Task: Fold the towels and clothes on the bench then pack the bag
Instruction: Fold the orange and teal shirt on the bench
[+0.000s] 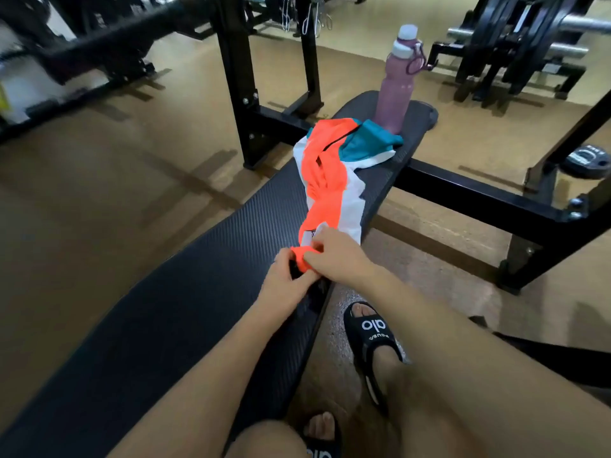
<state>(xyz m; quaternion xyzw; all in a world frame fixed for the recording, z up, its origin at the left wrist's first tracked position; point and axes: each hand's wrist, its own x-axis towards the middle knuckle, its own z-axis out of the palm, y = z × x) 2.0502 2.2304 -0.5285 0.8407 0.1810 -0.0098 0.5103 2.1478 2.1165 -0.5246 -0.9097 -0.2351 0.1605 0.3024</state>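
An orange, white and teal garment (325, 173) lies stretched along the right side of the dark padded bench (172, 312), bunched and twisted. Its near orange end is pinched between both hands at the bench's right edge. My left hand (286, 280) grips the cloth from below and the left. My right hand (334, 251) presses on it from the right, fingers curled over the fabric. No bag or towel is in view.
A pink water bottle (395, 84) stands upright at the bench's far end, just behind the garment. Black rack posts (238, 81) and a crossbar (479, 196) flank the bench. Weight plates (588, 160) lie at the right. My sandalled feet (373, 338) rest on the floor.
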